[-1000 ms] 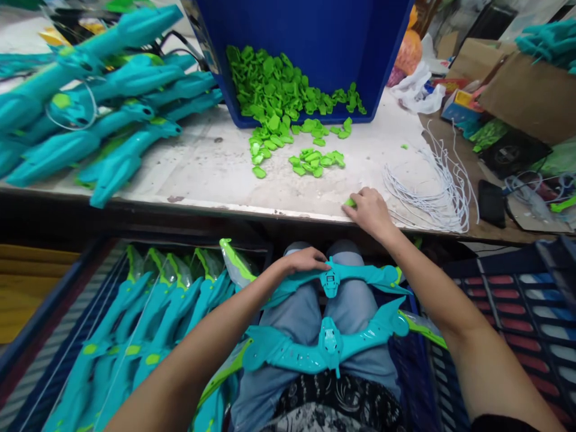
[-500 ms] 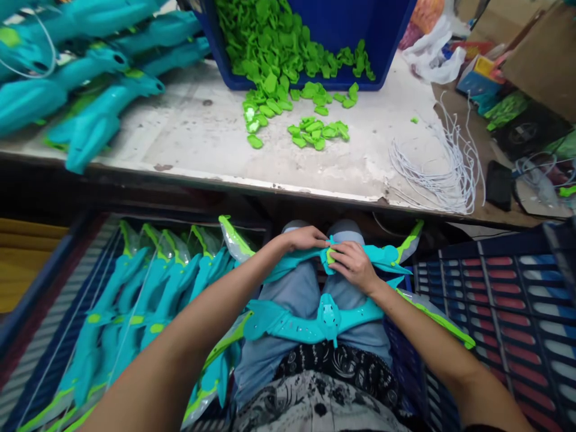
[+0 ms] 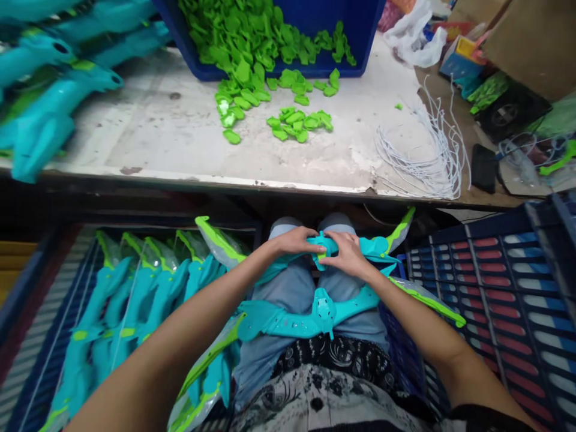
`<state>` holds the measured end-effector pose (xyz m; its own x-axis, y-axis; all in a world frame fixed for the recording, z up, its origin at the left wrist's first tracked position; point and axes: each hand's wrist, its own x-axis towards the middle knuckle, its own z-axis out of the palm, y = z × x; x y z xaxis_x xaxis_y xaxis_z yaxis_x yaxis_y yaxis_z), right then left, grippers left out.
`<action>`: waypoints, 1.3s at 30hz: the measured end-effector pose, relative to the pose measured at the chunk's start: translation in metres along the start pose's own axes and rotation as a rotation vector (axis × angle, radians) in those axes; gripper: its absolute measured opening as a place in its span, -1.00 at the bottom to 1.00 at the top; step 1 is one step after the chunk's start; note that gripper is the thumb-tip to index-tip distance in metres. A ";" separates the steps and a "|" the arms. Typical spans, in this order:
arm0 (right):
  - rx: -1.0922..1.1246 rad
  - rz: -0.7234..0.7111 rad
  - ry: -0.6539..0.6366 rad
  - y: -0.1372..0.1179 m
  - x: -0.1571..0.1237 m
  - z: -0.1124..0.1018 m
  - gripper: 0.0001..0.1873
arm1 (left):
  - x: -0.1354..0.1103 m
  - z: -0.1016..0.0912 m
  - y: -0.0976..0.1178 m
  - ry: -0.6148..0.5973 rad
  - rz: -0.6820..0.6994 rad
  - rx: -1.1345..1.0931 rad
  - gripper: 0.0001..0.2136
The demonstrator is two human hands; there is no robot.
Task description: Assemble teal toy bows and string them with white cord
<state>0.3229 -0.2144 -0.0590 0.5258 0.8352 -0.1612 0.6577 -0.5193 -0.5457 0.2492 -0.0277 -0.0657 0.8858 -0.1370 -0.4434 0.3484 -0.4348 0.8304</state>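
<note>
A teal toy bow [image 3: 380, 246] lies across my knees. My left hand [image 3: 294, 240] grips its middle from the left, fingers closed on it. My right hand [image 3: 345, 255] presses a small green plastic piece [image 3: 322, 256] onto the bow's centre, fingers pinched around it. A second teal bow [image 3: 310, 315] rests on my lap, closer to my body. Loose green pieces [image 3: 297, 118] lie scattered on the worn tabletop [image 3: 148, 138] in front of a blue bin [image 3: 355, 36] filled with more of them.
Teal toy parts [image 3: 40, 114] are piled at the table's left. White strings [image 3: 427, 162] lie at its right, beside boxes and a dark phone [image 3: 483, 168]. A crate of bagged teal bows [image 3: 135, 294] stands to my left, a blue slatted crate [image 3: 499, 288] to my right.
My right hand came off the table edge with a green piece and moved down to the bow on my knees, where it now presses the piece at the centre. The view tilted down.
</note>
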 end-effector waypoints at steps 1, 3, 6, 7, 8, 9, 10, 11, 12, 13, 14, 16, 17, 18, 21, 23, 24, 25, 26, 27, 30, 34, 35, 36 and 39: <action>-0.032 0.013 -0.050 -0.001 0.004 -0.002 -0.28 | 0.000 0.001 0.001 -0.002 -0.002 -0.010 -0.50; -0.093 0.038 -0.096 -0.005 0.008 -0.003 -0.31 | 0.001 0.003 0.003 0.031 0.002 -0.030 -0.55; -0.160 0.065 -0.078 -0.008 0.007 -0.002 -0.31 | -0.001 0.010 0.007 0.135 0.024 0.023 -0.63; -0.179 0.054 -0.073 -0.009 0.005 -0.002 -0.31 | -0.004 0.013 0.009 0.165 0.030 0.073 -0.65; -0.200 0.030 -0.076 -0.009 0.002 -0.002 -0.31 | -0.008 0.016 0.011 0.189 0.034 0.136 -0.65; -0.223 -0.005 -0.084 -0.009 -0.001 -0.003 -0.33 | -0.014 0.020 0.015 0.206 0.039 0.210 -0.64; -0.247 -0.045 -0.092 -0.008 -0.005 -0.005 -0.37 | -0.020 0.025 0.018 0.229 0.052 0.293 -0.64; -0.272 -0.087 -0.093 -0.008 -0.007 -0.006 -0.42 | -0.026 0.029 0.021 0.263 0.075 0.387 -0.65; -0.298 -0.126 -0.078 -0.007 -0.009 -0.008 -0.47 | -0.032 0.033 0.023 0.312 0.109 0.489 -0.68; -0.325 -0.157 -0.044 -0.006 -0.009 -0.009 -0.50 | -0.036 0.038 0.024 0.372 0.154 0.593 -0.71; -0.351 -0.185 0.005 -0.004 -0.009 -0.009 -0.51 | -0.040 0.042 0.024 0.440 0.199 0.689 -0.73; -0.393 -0.233 0.100 0.001 -0.006 -0.007 -0.45 | -0.044 0.049 0.018 0.564 0.256 0.812 -0.67; -0.403 -0.251 0.128 0.005 -0.004 -0.005 -0.41 | -0.046 0.051 0.013 0.598 0.269 0.830 -0.62; -0.400 -0.273 0.139 0.009 -0.003 -0.004 -0.38 | -0.049 0.054 0.007 0.609 0.282 0.821 -0.59; -0.314 -0.372 0.124 0.019 -0.002 -0.007 -0.38 | -0.071 0.051 -0.011 0.673 0.330 0.659 -0.65; -0.225 -0.428 0.156 0.017 -0.001 -0.013 -0.49 | -0.094 0.035 -0.021 0.920 0.231 0.492 -0.72; -0.182 -0.441 0.188 0.011 0.001 -0.016 -0.55 | -0.105 0.023 -0.026 1.066 0.110 0.397 -0.71; -0.138 -0.451 0.214 0.003 0.007 -0.017 -0.60 | -0.115 0.008 -0.032 1.177 -0.050 0.296 -0.68; -0.092 -0.460 0.227 -0.008 0.015 -0.016 -0.62 | -0.123 -0.008 -0.037 1.183 -0.199 0.186 -0.64; -0.046 -0.462 0.220 -0.022 0.026 -0.013 -0.62 | -0.127 -0.023 -0.043 1.072 -0.302 0.065 -0.59; 0.060 -0.369 0.073 -0.066 0.071 0.006 -0.56 | -0.128 -0.058 -0.058 0.475 -0.384 -0.293 -0.50; 0.180 -0.111 -0.279 -0.107 0.122 0.027 -0.61 | -0.124 -0.067 -0.073 0.149 -0.352 -0.499 -0.50; 0.212 -0.071 -0.350 -0.112 0.129 0.029 -0.59 | -0.126 -0.065 -0.076 0.171 -0.322 -0.505 -0.50; 0.245 -0.038 -0.404 -0.115 0.133 0.030 -0.55 | -0.128 -0.063 -0.078 0.211 -0.287 -0.502 -0.51; 0.350 0.028 -0.457 -0.118 0.134 0.031 -0.49 | -0.137 -0.059 -0.080 0.320 -0.216 -0.466 -0.53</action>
<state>0.2990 -0.0359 -0.0412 0.2028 0.8559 -0.4758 0.3884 -0.5163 -0.7633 0.1183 0.0789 -0.0517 0.8032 0.2167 -0.5549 0.5642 0.0225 0.8253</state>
